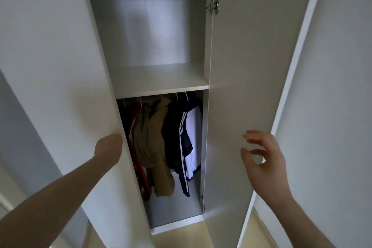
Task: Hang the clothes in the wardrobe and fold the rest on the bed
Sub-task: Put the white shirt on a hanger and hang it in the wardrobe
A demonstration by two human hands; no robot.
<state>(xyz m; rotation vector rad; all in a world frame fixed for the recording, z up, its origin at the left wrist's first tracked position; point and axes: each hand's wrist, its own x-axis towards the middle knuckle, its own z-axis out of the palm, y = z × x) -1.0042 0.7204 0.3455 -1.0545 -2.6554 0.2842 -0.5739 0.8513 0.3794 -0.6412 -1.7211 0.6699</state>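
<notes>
We see a white wardrobe holding a red patterned garment, two khaki-brown garments, a navy jacket with white stripes, a white garment; pale wood floor.

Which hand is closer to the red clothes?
Left. The left hand grips the left door edge right beside the red clothes; the right hand is across by the right door.

the wardrobe stands ahead, its left door and right door swung open to either side – clothes hang in a row inside, below the shelf, above the wardrobe floor.
</notes>
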